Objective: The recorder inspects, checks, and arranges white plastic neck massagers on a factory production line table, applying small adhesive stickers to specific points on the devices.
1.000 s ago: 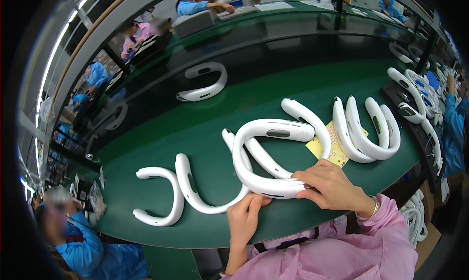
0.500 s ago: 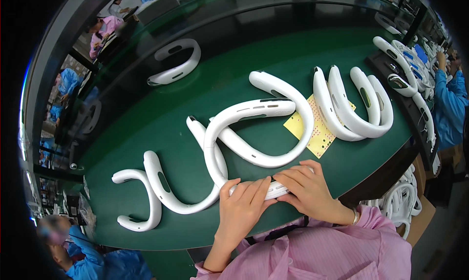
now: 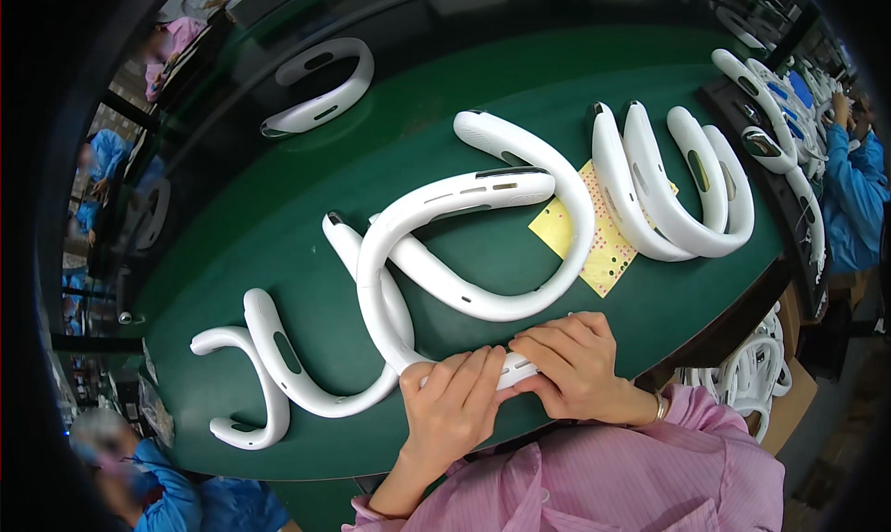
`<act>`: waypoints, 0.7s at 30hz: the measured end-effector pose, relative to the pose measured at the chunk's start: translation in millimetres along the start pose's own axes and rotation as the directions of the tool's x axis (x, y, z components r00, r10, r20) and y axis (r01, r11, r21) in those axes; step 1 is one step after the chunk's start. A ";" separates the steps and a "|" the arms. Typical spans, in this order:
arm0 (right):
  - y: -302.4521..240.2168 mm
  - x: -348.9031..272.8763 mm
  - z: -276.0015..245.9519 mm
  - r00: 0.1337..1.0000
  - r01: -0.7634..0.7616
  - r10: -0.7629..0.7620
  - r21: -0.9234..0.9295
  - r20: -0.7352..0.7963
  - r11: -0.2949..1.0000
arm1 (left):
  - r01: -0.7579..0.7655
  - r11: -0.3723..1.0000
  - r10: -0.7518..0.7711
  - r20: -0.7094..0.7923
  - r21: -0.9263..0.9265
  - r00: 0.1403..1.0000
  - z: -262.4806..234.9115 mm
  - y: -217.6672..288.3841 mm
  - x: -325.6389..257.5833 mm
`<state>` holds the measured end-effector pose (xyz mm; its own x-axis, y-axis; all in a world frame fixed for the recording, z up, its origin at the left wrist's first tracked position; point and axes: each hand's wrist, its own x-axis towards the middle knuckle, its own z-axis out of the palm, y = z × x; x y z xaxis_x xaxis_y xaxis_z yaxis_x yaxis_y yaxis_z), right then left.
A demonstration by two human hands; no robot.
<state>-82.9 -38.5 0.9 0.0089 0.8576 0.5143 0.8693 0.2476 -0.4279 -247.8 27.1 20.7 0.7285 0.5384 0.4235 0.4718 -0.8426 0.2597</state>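
White neckband point(image 3: 371, 277) spans a crowded green desk point(image 3: 232, 263), its near end held in two bare hands by the front edge. Fingers of the left hand point(image 3: 455, 402) curl over the near arm; those of the right hand point(image 3: 574, 369) grasp the same arm closer to its tip. The far arm crosses a U-shaped band point(image 3: 325, 404) and a larger looped band point(image 3: 577, 216); whether they touch cannot be told. Uneven force between the hands could swing that free arm into its neighbors, scuffing the white shells. A loosened grasp might drop it, shoving the looped band across the yellow sheet point(image 3: 603, 263) partly beneath.
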 end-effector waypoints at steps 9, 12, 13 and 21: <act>14.8 25.6 -26.7 0.917 -0.096 -0.018 0.265 0.399 0.959 | -0.058 0.998 0.058 0.020 -0.008 0.998 -7.6 -6.7 2.3; 17.3 51.1 -38.7 0.689 -0.348 0.038 0.284 0.724 0.894 | -0.053 0.999 0.053 0.021 -0.005 0.998 -8.7 -5.2 3.3; 19.9 56.3 -38.5 0.639 -0.370 0.026 0.278 0.769 0.886 | -0.028 0.999 0.028 0.016 -0.016 0.999 -8.3 -3.2 3.5; 16.0 62.4 -33.4 0.534 -0.525 0.084 0.252 0.841 0.813 | 0.054 0.998 -0.056 -0.078 -0.033 0.995 3.8 3.2 -4.4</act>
<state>-52.0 3.9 51.0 -0.3382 0.8581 -0.3864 0.5773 -0.1351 -0.8053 -247.6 22.0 16.4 0.6602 0.5824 0.4743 0.4937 -0.8124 0.3104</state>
